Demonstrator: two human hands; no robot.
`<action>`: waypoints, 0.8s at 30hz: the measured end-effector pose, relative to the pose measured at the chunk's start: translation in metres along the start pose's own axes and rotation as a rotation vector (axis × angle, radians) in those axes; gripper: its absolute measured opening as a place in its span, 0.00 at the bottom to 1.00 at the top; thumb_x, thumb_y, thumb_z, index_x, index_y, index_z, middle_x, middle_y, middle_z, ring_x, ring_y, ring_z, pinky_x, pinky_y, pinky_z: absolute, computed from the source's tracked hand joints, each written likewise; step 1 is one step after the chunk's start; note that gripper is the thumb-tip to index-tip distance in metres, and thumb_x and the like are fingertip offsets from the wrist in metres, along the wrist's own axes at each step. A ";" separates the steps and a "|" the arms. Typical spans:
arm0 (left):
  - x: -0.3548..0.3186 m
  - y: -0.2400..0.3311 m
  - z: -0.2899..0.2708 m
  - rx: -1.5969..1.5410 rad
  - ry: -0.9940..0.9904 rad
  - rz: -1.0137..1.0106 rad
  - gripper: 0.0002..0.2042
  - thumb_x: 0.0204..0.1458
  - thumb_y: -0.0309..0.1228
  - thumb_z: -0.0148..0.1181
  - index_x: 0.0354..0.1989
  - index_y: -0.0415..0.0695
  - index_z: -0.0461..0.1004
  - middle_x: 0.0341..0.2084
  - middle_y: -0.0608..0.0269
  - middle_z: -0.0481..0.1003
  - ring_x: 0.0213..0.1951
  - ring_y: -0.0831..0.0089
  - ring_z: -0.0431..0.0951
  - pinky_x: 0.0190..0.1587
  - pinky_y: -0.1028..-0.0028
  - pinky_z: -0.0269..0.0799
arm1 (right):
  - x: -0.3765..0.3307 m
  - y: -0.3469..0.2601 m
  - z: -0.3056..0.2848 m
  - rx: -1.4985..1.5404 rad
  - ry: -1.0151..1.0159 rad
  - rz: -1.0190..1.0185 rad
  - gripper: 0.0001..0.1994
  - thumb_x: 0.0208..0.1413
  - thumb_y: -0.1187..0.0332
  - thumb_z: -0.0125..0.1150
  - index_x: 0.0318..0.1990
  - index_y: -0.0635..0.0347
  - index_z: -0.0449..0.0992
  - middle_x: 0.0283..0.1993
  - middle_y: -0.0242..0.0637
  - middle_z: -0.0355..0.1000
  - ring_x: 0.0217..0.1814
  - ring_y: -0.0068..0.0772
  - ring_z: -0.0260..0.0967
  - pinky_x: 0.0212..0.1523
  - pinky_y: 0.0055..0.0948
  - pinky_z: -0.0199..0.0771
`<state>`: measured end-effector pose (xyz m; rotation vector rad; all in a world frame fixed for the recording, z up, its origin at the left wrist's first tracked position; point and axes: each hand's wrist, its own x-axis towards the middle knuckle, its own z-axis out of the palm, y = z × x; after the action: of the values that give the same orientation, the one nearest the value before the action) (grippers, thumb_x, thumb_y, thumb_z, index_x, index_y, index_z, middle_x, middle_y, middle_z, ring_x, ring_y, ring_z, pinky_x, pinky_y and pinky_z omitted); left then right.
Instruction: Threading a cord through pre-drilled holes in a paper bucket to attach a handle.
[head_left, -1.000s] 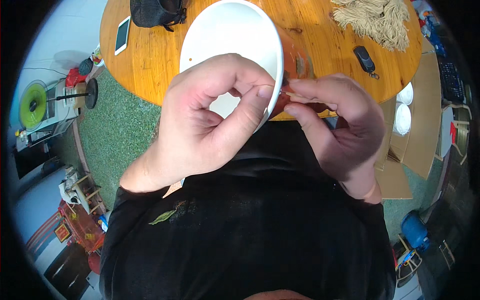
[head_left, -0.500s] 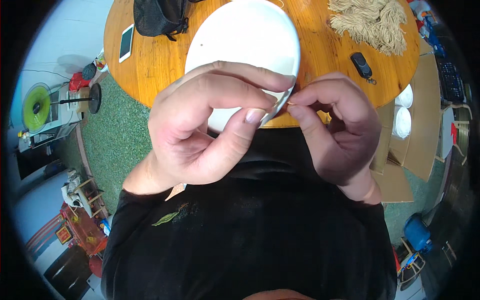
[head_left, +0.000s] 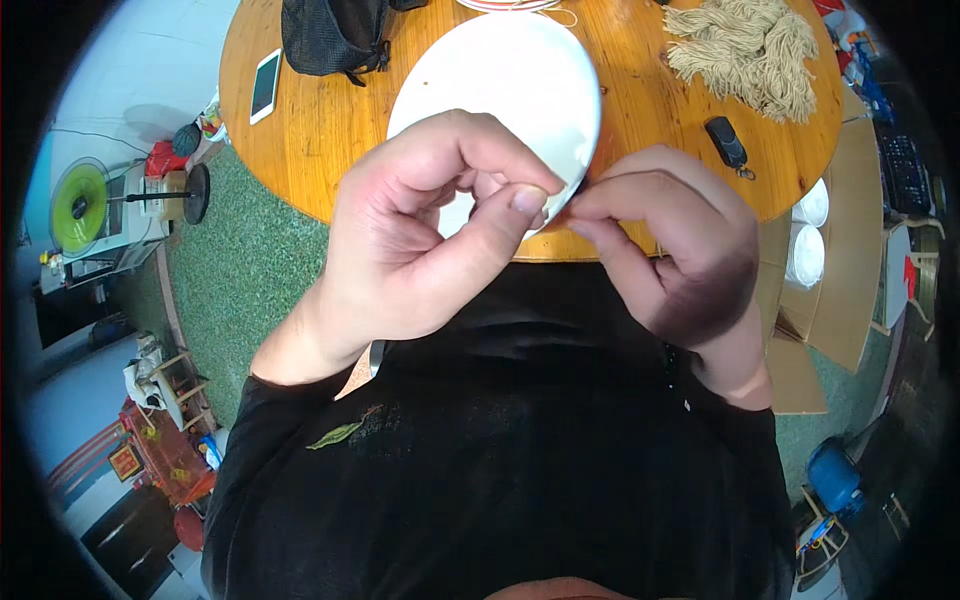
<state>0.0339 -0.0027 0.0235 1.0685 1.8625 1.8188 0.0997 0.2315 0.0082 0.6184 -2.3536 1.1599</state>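
Observation:
A large white round disc [head_left: 505, 90] with a raised edge is over the near part of the wooden table, its near rim behind my fingers. At that rim my left hand [head_left: 410, 240] has thumb and forefinger pressed together in a pinch, the other fingers curled behind. Just to its right, my right hand [head_left: 680, 240] pinches too, thumb and forefinger almost meeting the left fingertips. Whatever lies between the fingertips of either hand is too small to make out.
On the round wooden table [head_left: 300, 150] are a white phone [head_left: 265, 87], a black mesh bag [head_left: 335, 40], a bundle of beige yarn [head_left: 750, 55] and a dark key fob [head_left: 725, 142]. Striped-edged round things [head_left: 508, 4] lie at the back. Cardboard [head_left: 845, 260] stands at right.
My left hand has shifted a little to the right, and its fingers have curled in to a tighter pinch. My right fingertips have moved slightly left. The view has shifted slightly.

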 end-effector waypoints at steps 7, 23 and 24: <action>0.007 -0.012 0.013 -0.034 0.017 0.142 0.04 0.72 0.24 0.55 0.50 0.38 0.74 0.42 0.55 0.80 0.36 0.78 0.76 0.43 0.77 0.74 | -0.004 0.007 0.009 -0.099 0.169 -0.034 0.07 0.50 0.80 0.74 0.36 0.60 0.84 0.37 0.38 0.81 0.36 0.42 0.81 0.37 0.34 0.81; 0.020 0.001 0.003 0.192 -0.015 -0.056 0.06 0.68 0.19 0.63 0.50 0.34 0.82 0.41 0.64 0.81 0.42 0.80 0.80 0.45 0.80 0.76 | 0.014 0.032 0.000 0.191 0.238 -0.056 0.09 0.52 0.79 0.79 0.40 0.58 0.87 0.37 0.34 0.82 0.36 0.29 0.83 0.38 0.26 0.82; 0.020 0.001 0.004 0.191 -0.018 -0.057 0.06 0.68 0.19 0.63 0.50 0.34 0.82 0.41 0.64 0.81 0.42 0.80 0.80 0.45 0.80 0.76 | 0.014 0.032 -0.002 0.190 0.239 -0.053 0.09 0.52 0.79 0.79 0.40 0.58 0.87 0.37 0.34 0.82 0.36 0.29 0.83 0.38 0.26 0.82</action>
<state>0.0232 0.0140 0.0295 1.0780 2.0668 1.6210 0.0710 0.2480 -0.0025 0.5667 -2.0319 1.3634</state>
